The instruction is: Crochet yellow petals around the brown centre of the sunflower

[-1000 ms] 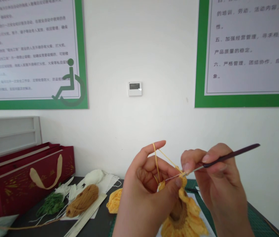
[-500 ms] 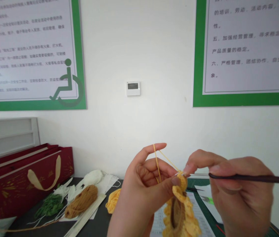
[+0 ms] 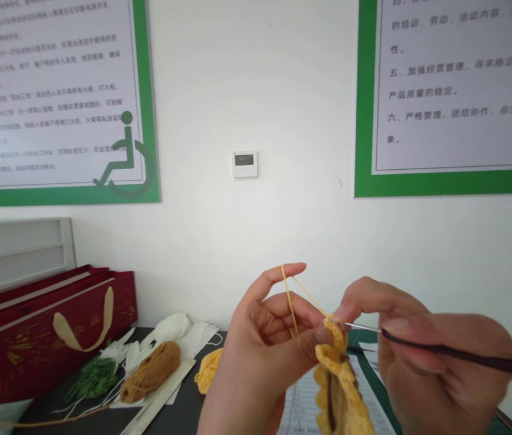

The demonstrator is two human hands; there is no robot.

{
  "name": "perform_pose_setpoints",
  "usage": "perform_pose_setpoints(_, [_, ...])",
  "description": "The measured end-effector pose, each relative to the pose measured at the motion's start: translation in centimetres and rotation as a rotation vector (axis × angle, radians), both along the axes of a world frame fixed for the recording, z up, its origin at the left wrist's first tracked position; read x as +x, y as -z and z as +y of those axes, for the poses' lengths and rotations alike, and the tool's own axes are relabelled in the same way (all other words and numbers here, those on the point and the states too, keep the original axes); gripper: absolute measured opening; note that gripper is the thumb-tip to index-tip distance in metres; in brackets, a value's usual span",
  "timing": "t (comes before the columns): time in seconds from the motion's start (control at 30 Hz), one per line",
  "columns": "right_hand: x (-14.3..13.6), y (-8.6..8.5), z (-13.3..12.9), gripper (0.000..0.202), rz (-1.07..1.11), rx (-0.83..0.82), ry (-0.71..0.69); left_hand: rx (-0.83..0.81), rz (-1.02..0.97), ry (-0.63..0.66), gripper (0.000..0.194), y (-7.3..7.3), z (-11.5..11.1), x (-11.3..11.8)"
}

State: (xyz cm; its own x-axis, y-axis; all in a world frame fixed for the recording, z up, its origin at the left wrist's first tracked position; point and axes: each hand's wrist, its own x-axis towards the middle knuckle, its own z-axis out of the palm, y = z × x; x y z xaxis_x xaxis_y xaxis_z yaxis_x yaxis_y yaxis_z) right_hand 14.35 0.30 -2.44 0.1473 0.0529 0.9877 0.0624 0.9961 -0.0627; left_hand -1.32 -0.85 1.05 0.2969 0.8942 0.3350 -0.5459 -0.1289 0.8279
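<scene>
My left hand [image 3: 267, 344] pinches the top edge of a yellow crochet piece [image 3: 349, 389] with a brown centre, which hangs below the fingers. A strand of yellow yarn [image 3: 309, 292] loops over its raised index finger and runs down to the stitches. My right hand [image 3: 437, 344] holds a crochet hook [image 3: 455, 353] with a dark handle and a thin metal shaft. The hook's tip sits at the top stitches, beside the left thumb, and right fingertips touch the work there. Whether the tip is inside a loop is hard to make out.
A yellow yarn ball [image 3: 208, 370], a brown skein [image 3: 151, 371], green yarn [image 3: 93, 377] and white yarn [image 3: 172, 327] lie on the dark table. Dark red gift bags [image 3: 57, 338] stand at left. A printed sheet [image 3: 301, 402] and a green cutting mat [image 3: 364, 338] lie beneath the hands.
The hook's handle end has tipped downward as my right hand shifted slightly right. The crochet piece has turned a little, showing less of its brown centre. My left hand has barely moved.
</scene>
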Motion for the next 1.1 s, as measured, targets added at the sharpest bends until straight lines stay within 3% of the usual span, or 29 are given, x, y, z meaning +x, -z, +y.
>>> perform_pose_setpoints(0.1, [-0.6, 0.3, 0.4, 0.010, 0.110, -0.111, -0.147, 0.007, -0.001, -0.003, 0.068, -0.1, 0.0, 0.1])
perform_pose_setpoints(0.2, [-1.1, 0.3, 0.6, 0.006, 0.120, -0.196, -0.197, 0.027, -0.009, -0.037, 0.071, -0.1, 0.0, 0.2])
perform_pose_setpoints(0.47, [-0.9, 0.3, 0.3, 0.007, 0.087, -0.211, -0.143, 0.055, -0.038, -0.073, 0.069, 0.1, -0.2, 0.4])
perform_pose_setpoints(0.87, [-1.6, 0.6, 0.5, 0.008, 0.102, -0.223, -0.099, 0.032, -0.057, -0.068, 0.089, 0.1, -0.1, 0.4])
perform_pose_setpoints(1.1, [-1.5, 0.6, 0.5, 0.009, 0.109, -0.230, -0.100, 0.037, -0.075, -0.069, 0.084, 0.1, -0.1, 0.4])
